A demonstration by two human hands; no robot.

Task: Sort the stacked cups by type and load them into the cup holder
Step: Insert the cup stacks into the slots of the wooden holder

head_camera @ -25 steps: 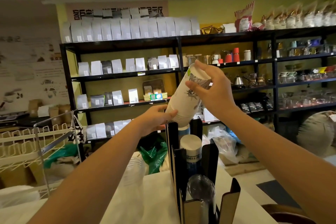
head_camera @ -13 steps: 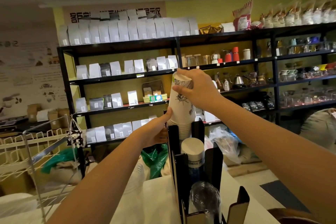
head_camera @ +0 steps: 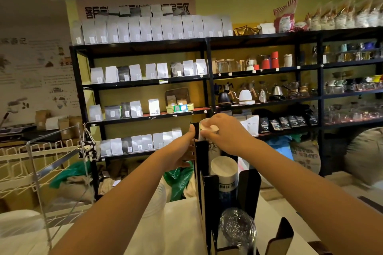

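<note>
Your right hand (head_camera: 226, 133) rests on a stack of paper cups (head_camera: 209, 130), matt white with a dark printed motif. The cup holder (head_camera: 204, 174) under your left hand (head_camera: 182, 151) reads as black sheet panels with a slight sheen; whether metal or plastic cannot be told from here. Its middle slot carries matt white paper cups (head_camera: 224, 168); the nearest slot holds clear plastic cups (head_camera: 237, 227), glossy and glinting. Your table (head_camera: 176, 227) is smooth, pale and matt. The rack (head_camera: 31, 163) to your left is white-coated wire with a bright polished metal frame.
</note>
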